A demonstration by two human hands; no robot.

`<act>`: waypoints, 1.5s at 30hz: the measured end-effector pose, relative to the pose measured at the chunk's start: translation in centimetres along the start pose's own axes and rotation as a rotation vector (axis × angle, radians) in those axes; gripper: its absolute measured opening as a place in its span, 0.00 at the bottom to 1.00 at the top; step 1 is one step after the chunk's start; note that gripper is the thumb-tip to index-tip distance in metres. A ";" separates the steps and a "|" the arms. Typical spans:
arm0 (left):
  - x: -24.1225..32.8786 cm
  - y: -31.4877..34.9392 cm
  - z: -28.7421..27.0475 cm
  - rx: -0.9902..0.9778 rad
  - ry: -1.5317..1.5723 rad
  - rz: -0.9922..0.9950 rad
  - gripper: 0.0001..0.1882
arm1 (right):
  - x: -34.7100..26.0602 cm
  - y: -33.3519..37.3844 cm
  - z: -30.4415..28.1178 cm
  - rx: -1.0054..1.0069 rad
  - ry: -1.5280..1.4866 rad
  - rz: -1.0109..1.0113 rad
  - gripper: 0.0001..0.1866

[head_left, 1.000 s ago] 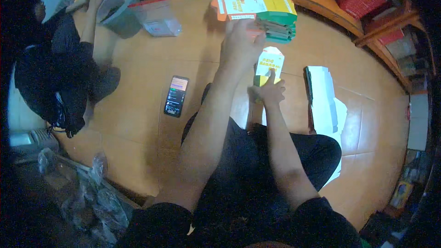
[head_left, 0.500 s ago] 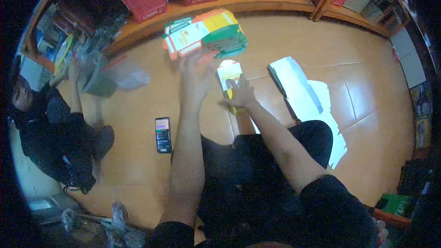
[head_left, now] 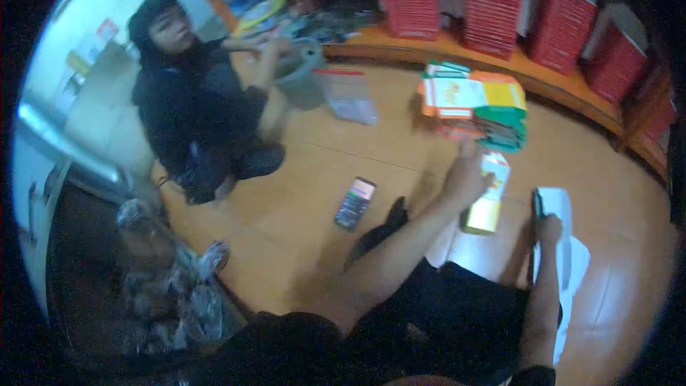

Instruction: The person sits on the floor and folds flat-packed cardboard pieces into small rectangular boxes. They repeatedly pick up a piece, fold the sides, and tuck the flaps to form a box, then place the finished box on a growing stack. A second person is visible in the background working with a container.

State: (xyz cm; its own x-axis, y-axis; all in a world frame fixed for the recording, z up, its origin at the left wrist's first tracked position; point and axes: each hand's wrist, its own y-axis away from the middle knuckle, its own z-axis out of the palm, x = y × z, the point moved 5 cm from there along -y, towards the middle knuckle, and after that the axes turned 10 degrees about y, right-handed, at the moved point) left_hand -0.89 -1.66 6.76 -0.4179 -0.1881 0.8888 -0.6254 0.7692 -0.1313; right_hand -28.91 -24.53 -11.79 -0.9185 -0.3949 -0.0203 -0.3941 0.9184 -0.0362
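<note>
My left hand (head_left: 466, 180) is at the left side of a white-and-yellow carton (head_left: 487, 209) that lies on the floor in front of me. Its fingers are somewhat blurred and look apart, with the thumb over the carton. To the right, my right hand (head_left: 549, 229) has its fingers curled at the upper left part of a stack of white flat cardboard sheets (head_left: 564, 204). Whether it has lifted a sheet is hidden. Beyond my left hand lies a pile of flattened orange, green, white and yellow cartons (head_left: 475, 96).
A phone (head_left: 355, 204) lies left of my left arm. A co-worker (head_left: 207, 100) sits at the left by a grey-green bucket (head_left: 304, 75) and a clear plastic bag (head_left: 348, 96). Tall red stacks (head_left: 493, 7) line a wooden shelf (head_left: 457, 57) at the back.
The view has swung left. My left hand has come back from the colourful pile to the white-and-yellow carton. My right hand has left that carton and moved right to the white sheets.
</note>
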 end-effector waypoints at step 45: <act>11.4 5.3 -1.2 0.164 0.387 0.845 0.19 | -9.8 8.8 -26.3 0.223 -1.548 -0.101 0.08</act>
State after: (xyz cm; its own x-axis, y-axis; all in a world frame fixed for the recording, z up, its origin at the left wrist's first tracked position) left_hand -8.17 1.05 16.68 -0.5459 0.6308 0.5515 -0.3128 0.4572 -0.8326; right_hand -24.28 -11.87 14.40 0.0916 -0.2220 -0.9707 -0.3080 0.9207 -0.2396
